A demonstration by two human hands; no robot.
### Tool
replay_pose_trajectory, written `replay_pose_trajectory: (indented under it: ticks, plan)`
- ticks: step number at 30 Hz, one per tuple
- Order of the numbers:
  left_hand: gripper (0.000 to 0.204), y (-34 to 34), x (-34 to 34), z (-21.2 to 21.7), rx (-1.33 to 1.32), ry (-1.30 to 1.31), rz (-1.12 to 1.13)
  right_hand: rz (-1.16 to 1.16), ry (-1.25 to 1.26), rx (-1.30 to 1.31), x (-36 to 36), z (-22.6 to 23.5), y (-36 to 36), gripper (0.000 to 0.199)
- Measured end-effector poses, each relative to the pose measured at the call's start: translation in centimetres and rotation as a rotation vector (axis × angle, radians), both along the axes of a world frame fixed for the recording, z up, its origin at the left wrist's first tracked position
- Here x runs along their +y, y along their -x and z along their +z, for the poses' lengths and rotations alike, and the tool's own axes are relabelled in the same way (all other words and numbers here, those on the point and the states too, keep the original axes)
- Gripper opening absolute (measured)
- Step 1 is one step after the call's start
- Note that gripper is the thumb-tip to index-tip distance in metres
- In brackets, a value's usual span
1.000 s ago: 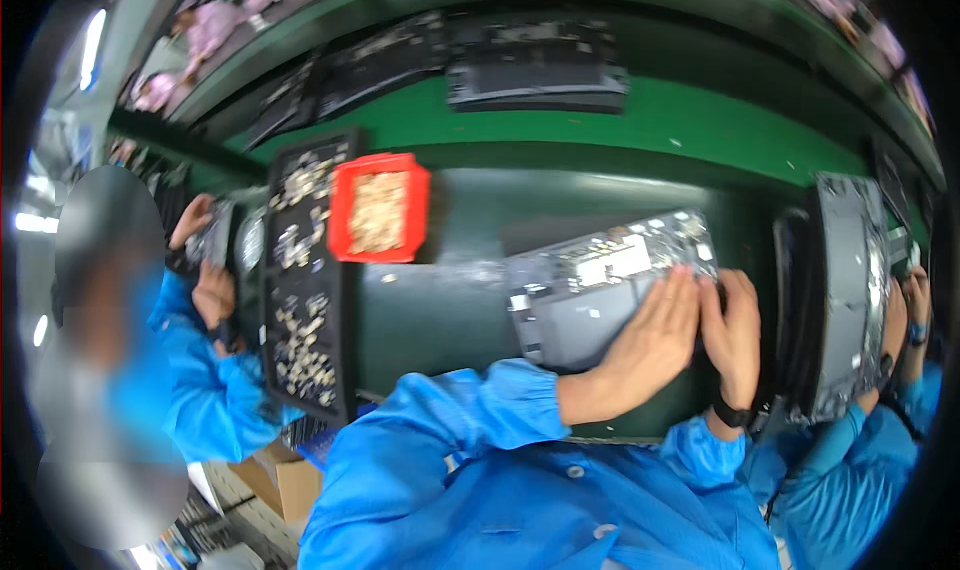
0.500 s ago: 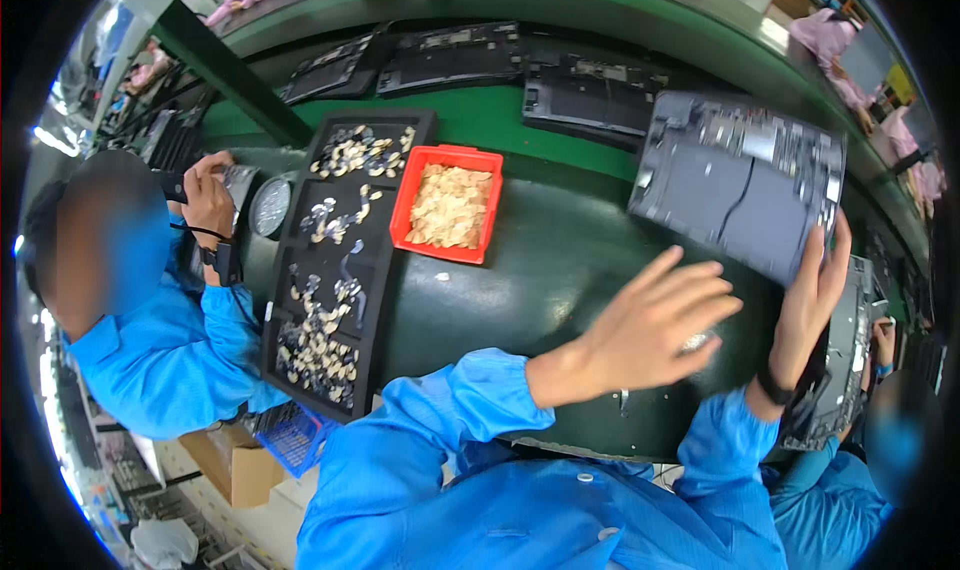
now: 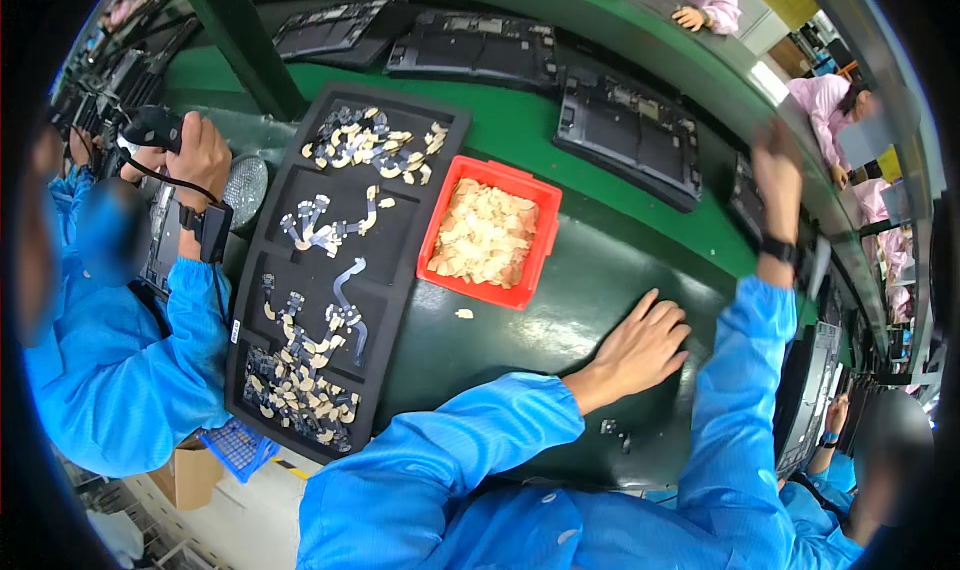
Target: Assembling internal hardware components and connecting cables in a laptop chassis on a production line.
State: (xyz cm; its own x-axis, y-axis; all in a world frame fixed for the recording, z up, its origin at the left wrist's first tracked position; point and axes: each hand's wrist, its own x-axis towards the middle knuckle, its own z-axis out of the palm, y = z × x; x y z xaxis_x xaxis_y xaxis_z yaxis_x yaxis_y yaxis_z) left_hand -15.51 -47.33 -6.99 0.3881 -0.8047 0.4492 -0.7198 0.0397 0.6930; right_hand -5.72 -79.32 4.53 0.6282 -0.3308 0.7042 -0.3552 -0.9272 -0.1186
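Note:
My left hand (image 3: 635, 352) rests on the dark green table (image 3: 540, 360) with its fingers stretched out and nothing in it. My right hand (image 3: 778, 175) reaches far out over the right side of the green belt, smeared by motion. Beside it is a dark opened device (image 3: 745, 198), partly hidden by that arm; whether they touch I cannot tell. Left of it, an opened laptop base (image 3: 630, 135) lies on the belt, with its battery and circuit board exposed. A red bin (image 3: 548, 232) of cream-coloured pieces (image 3: 485, 232) stands left of my left hand.
A black tray (image 3: 395, 300) holds ribbon cables and small cream-backed parts. More laptop bases (image 3: 475, 48) line the belt. Tiny metal bits (image 3: 617, 435) lie near the table's front edge. Co-workers in blue sit at left (image 3: 130, 380) and right; people in pink work opposite.
The laptop base at my right hand is no longer against it. That hand has moved up and away over the belt. My left hand has lowered to the table. The view has shifted.

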Motion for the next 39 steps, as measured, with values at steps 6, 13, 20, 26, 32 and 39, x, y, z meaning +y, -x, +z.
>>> replay_pose_trajectory:
  ticks: [6, 13, 20, 26, 32, 39]
  plan:
    - [0.053, 0.7, -0.1, -2.8, 0.124, -0.026, -0.067, -0.039, -0.283, 0.591, 17.2, -5.4, -24.3, 0.076]
    - [0.054, 0.2, 0.9, -1.2, 0.440, -0.312, -0.314, 0.095, -0.278, 0.573, 19.6, -7.0, -27.6, 0.069]
    - [0.052, 2.7, 0.5, -3.4, 0.710, 0.041, -0.037, 0.632, -1.253, 0.259, 19.0, -3.4, -27.8, 0.056]
    - [0.039, -0.2, 0.2, -0.4, 0.013, -0.116, -0.101, 0.439, -0.578, -0.389, 14.0, 5.5, -12.5, 0.043]
    - [0.030, -0.1, 1.2, -1.8, -0.084, 0.105, -0.054, 0.192, -0.732, -0.498, 16.3, 10.0, 14.6, 0.050]
    - [0.035, 3.3, 13.2, 4.3, 0.000, -0.207, 0.072, -0.054, -1.153, -0.532, 21.3, -1.3, 33.1, 0.033]
